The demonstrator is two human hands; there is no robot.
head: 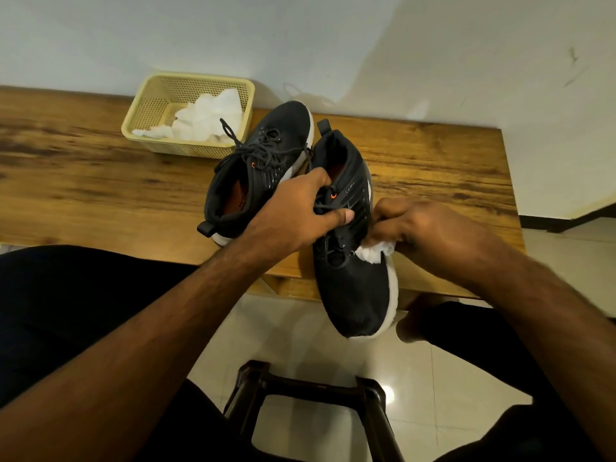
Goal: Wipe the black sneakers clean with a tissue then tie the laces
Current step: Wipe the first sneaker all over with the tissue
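At the wooden table's (100,168) near edge, the nearer black sneaker (353,285) lies lengthwise, toe overhanging toward the person; the left hand (296,211) grips its laced top while the right hand (430,228), on its right flank, pinches a white tissue (375,253) against the upper, ready to stroke along the shoe's length

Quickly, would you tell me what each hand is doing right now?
Left hand: grips the near sneaker at its laces.
Right hand: holds a tissue against that sneaker's side.
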